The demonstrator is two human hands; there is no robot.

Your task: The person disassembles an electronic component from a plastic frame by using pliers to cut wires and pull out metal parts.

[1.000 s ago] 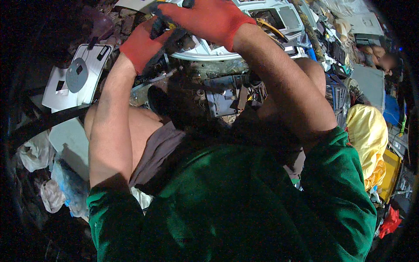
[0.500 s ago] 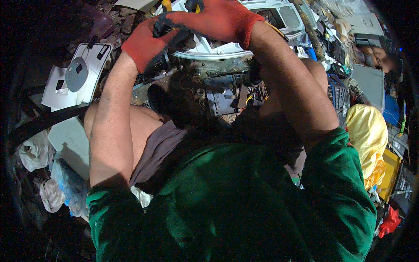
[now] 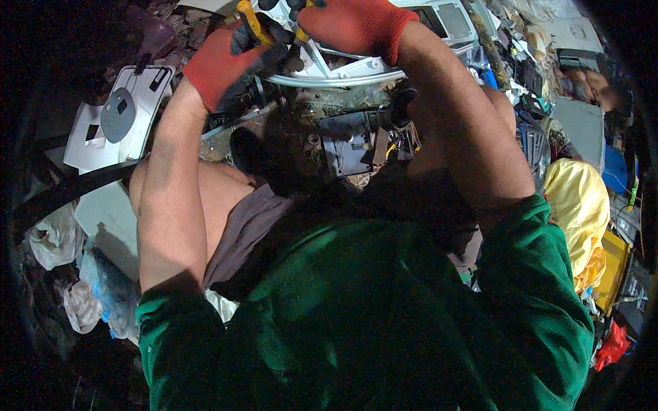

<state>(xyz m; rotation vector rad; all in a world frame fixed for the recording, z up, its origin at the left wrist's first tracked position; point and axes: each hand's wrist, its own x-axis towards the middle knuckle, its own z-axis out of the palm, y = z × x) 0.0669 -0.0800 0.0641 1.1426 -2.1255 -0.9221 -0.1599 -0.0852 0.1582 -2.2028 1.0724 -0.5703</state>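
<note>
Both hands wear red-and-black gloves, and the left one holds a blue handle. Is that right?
Not quite: the head view shows that the handle in the left hand is yellow, not blue. That hand and the right hand do wear red-and-black gloves.

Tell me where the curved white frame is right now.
In the head view, the curved white frame is at the top, slightly right of centre, partly hidden by the right hand, with the left hand by its left end.

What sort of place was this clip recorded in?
Probably a scrap or e-waste dismantling spot: there is a large white plastic frame, a grey casing beside loose wires, and a detached white panel at the left, amid mixed clutter.
</note>
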